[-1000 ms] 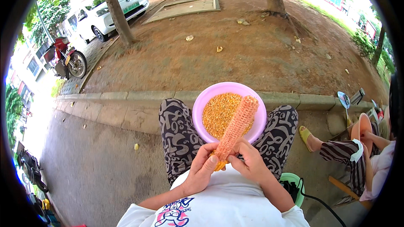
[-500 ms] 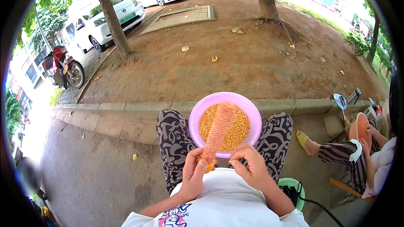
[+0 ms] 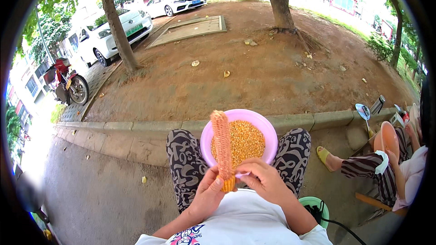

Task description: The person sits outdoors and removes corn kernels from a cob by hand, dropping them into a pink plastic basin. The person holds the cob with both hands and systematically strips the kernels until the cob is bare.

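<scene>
My left hand [image 3: 209, 192] is closed around the lower end of a corn cob [image 3: 221, 140]. Most of the cob is stripped to its pinkish core, and a band of yellow kernels [image 3: 228, 184] is left at the bottom. Fingers bent and pinched, my right hand [image 3: 263, 179] touches the cob's right side just by those kernels; its fingertips are partly hidden. Between my thighs rests a pink-purple basin [image 3: 273, 140] holding many loose corn kernels [image 3: 247, 141]. The cob points up and away from me, over the basin's left part.
A stone kerb [image 3: 290, 122] crosses in front of my knees, with bare soil beyond. By my right hip stands a green tub [image 3: 323, 213] with a dark cable. At right sits another person with an orange basin [image 3: 387, 138]. A motorcycle [image 3: 68, 81] is parked far left.
The cob has tilted from leaning right to slightly left. My right hand has moved left, from apart to touching the cob near its kernels. The whole view has shifted a little.
</scene>
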Tool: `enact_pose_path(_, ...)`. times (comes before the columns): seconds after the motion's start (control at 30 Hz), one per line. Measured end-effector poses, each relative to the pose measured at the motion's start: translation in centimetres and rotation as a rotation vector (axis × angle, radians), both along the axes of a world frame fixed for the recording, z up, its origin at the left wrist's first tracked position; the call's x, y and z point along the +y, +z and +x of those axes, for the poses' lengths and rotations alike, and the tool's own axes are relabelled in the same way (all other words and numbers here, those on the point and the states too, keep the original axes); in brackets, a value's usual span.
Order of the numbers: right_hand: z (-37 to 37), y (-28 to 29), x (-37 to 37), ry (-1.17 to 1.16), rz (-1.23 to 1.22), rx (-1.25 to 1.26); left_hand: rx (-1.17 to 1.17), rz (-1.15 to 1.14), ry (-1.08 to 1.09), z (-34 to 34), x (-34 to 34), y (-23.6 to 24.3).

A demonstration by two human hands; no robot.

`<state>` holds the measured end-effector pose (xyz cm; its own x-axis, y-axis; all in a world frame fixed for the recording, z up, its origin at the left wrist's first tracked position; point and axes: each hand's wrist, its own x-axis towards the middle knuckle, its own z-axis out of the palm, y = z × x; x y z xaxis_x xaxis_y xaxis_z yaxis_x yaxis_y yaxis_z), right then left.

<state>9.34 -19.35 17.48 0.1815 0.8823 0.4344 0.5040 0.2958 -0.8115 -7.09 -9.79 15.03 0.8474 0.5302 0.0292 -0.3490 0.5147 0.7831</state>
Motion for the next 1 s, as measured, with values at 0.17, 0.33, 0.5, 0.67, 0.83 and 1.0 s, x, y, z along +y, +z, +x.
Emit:
enact_pose_path(0.17, -1.0, -0.5, -0.4, 0.014, -0.065, 0.09, 0.014, -0.055, -0.088, 0.0, -0.2, 0.3)
enact_pose_path(0.33, -1.1, -0.9, -0.7, 0.021, -0.036, 0.176, 0.061, 0.2, -0.026, 0.3, -0.7, 0.3)
enact_pose_path(0.5, -0.8, -0.8, -0.9, -0.006, 0.008, 0.185, 0.05, 0.1, -0.033, 0.6, -0.8, 0.6)
enact_pose_path(0.67, -1.4, 0.0, -0.9, -0.051, 0.094, -0.002, 0.078, 0.096, -0.028, 0.2, -0.9, 1.5)
enact_pose_path(0.83, -2.0, -0.2, -0.7, -0.066, 0.136, -0.06, 0.121, 0.135, 0.097, 0.3, -1.5, 1.3)
enact_pose_path(1.0, -2.0, -0.2, -0.2, -0.106, 0.152, -0.116, 0.105, 0.172, 0.116, 0.7, -1.3, 1.3)
